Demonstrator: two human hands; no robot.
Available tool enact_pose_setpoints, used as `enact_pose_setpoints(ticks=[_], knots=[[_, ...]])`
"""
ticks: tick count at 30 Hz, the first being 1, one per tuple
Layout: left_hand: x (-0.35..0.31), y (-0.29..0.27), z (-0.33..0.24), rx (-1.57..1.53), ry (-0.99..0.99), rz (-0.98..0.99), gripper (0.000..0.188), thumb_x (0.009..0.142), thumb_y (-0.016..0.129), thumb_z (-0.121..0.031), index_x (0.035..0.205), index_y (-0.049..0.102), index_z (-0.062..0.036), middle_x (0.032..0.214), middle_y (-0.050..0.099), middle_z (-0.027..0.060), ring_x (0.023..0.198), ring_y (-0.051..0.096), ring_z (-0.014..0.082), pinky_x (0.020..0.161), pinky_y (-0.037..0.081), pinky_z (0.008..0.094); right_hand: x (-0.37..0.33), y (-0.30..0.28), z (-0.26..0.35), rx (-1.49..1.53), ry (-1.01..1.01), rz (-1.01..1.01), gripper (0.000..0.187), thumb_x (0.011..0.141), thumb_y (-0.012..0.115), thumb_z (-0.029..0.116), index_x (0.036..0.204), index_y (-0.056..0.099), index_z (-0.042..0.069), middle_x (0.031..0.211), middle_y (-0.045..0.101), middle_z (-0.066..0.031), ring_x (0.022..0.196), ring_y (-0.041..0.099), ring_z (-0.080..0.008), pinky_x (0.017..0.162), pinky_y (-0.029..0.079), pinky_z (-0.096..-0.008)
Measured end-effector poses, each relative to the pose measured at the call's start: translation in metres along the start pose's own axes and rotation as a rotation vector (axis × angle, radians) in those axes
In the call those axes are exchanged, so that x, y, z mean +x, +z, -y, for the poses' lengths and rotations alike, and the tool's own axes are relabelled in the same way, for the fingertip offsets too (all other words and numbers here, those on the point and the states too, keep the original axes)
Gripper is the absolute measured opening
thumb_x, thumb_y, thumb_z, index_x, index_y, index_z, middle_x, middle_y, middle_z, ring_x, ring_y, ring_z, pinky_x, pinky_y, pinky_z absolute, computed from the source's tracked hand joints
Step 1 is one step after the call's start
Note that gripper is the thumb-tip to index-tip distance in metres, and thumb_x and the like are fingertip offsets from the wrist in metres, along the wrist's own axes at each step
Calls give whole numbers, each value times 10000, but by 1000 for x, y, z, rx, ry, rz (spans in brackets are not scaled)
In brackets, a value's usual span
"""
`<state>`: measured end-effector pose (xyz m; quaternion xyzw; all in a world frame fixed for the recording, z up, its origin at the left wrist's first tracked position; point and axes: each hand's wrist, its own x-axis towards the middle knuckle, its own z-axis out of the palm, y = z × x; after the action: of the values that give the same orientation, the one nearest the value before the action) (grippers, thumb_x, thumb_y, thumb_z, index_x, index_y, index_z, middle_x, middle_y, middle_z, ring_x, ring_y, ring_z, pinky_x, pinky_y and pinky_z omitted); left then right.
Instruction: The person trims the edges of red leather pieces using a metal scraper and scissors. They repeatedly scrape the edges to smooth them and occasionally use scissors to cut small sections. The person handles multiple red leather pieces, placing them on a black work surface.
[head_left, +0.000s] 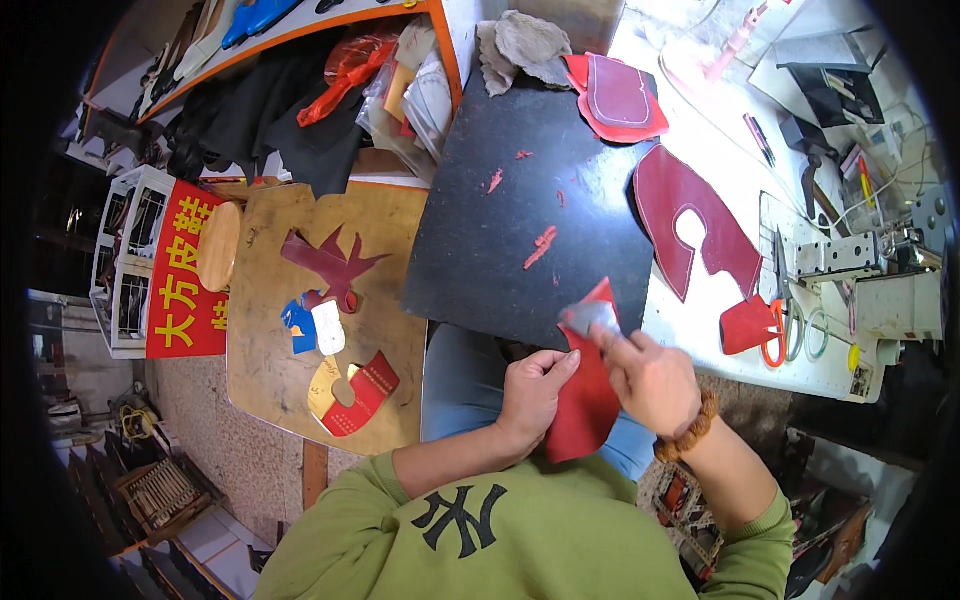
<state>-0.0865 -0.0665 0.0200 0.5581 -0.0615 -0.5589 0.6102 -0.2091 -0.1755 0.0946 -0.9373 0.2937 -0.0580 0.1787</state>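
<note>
A red leather piece (583,412) hangs over the near edge of a dark board (470,240), its pointed tip lying on the board. My left hand (535,392) pinches its left side between thumb and fingers. My right hand (655,385), with a beaded bracelet at the wrist, grips a skiving knife (592,318); its wide metal blade, smeared by motion, lies over the leather near the tip. The knife's handle is mostly hidden in my fingers. Red leather shavings (540,247) are scattered on the board.
Right of the board, a white table holds a maroon cut leather piece (690,210), scissors (785,300), a red scrap (748,327) and a sewing machine (900,290). Stacked leather pieces (620,98) lie at the far corner. A wooden table (260,330) at left bears scraps and paper patterns.
</note>
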Motion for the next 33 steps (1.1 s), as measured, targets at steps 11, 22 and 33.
enact_pose_setpoints(ticks=[11, 22, 33], knots=[[-2, 1, -11, -25, -55, 22, 222, 934, 647, -179, 885, 686, 34, 785, 638, 1, 688, 534, 45, 623, 451, 223, 17, -23, -12, 633, 314, 5, 364, 893, 579, 29, 1254, 531, 13, 773, 611, -114, 639, 604, -150, 613, 496, -271], [5, -7, 14, -44, 66, 55, 104, 889, 608, -29, 894, 704, 9, 848, 674, 6, 750, 564, 64, 694, 459, 241, -22, 10, 25, 538, 129, 32, 500, 876, 618, 72, 1361, 507, 125, 731, 624, -189, 611, 619, -347, 561, 503, -384], [9, -11, 16, -121, 41, 137, 132, 863, 590, 17, 918, 701, -29, 890, 689, 10, 797, 612, 69, 734, 509, 260, -26, 11, 39, 47, 91, 54, 493, 809, 692, 156, 1286, 577, 106, 707, 636, -95, 533, 606, -298, 477, 478, -387]])
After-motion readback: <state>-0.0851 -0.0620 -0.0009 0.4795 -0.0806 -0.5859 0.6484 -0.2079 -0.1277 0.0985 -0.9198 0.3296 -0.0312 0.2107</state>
